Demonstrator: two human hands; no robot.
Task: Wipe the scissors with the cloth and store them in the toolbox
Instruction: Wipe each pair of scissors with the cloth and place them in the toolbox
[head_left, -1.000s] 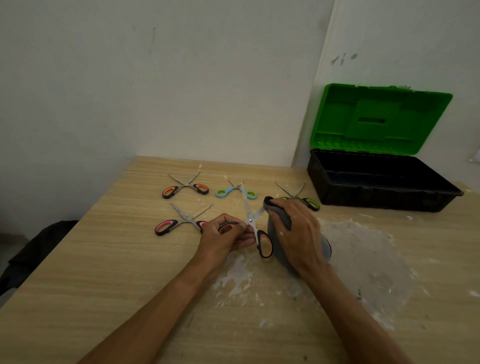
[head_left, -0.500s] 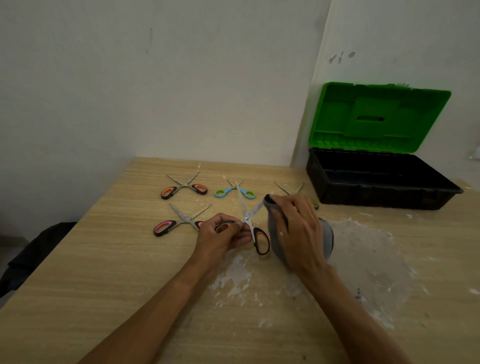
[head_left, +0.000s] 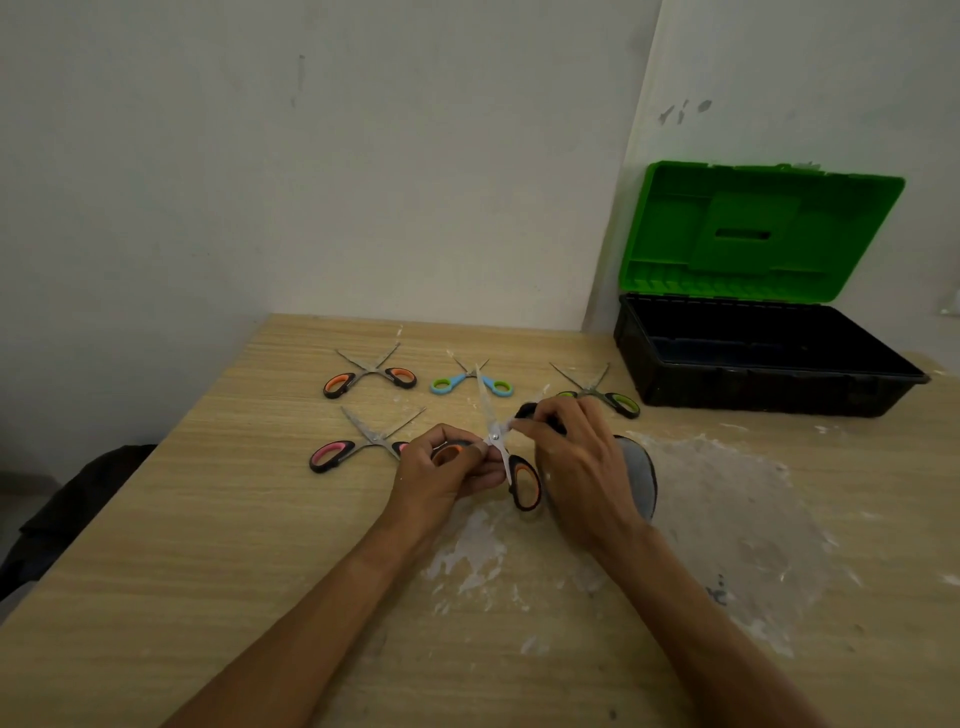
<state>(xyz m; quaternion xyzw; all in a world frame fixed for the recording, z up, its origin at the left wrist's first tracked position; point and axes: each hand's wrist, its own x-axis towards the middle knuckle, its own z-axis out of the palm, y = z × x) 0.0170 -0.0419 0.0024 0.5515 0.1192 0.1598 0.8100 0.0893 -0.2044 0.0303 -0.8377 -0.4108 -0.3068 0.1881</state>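
Observation:
My left hand grips one orange-and-black handle of an opened pair of scissors over the middle of the table. My right hand holds a grey cloth and pinches it around one blade near the pivot. The other blade points up and away. Several other opened scissors lie behind: orange-handled, blue-and-green, green-and-black and pink-handled. The toolbox stands at the back right, black tub open, green lid raised.
The wooden table carries white dried smears in the middle and right. Walls close in behind and meet at a corner left of the toolbox. A dark object sits beyond the table's left edge.
My right hand has slid with the cloth along the blade towards the pivot, closer to my left hand. The held scissors shifted slightly left and away.

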